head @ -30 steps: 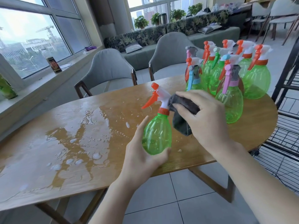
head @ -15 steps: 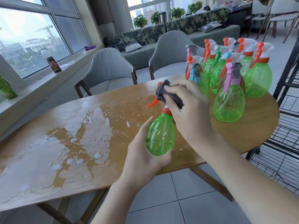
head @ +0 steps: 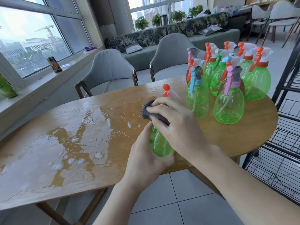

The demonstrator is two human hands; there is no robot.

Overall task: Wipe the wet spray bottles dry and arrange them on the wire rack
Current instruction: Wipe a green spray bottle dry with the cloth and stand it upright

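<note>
One green spray bottle [head: 159,143] is in work, held above the near edge of the worktop [head: 243,127]. The left hand [head: 144,161] provides the grip on the lower body, fingers curled round it. The right hand [head: 175,120] pinches a dark grey cloth [head: 148,111] and presses it against the bottle's shoulder and neck, just below the orange-and-white trigger head [head: 168,92]. For a good result, rotate the bottle with the lower grip while the cloth works round the neck, collar and trigger recess, where water is likely to collect; then wipe down the body and the base. Keep the bottle off the wet patch [head: 78,137] on the left part of the worktop. A cluster of about ten bottles [head: 230,82] stands on the right end of the worktop. The wire rack [head: 285,143] stands just beside that end; no bottle is visible on it.
</note>
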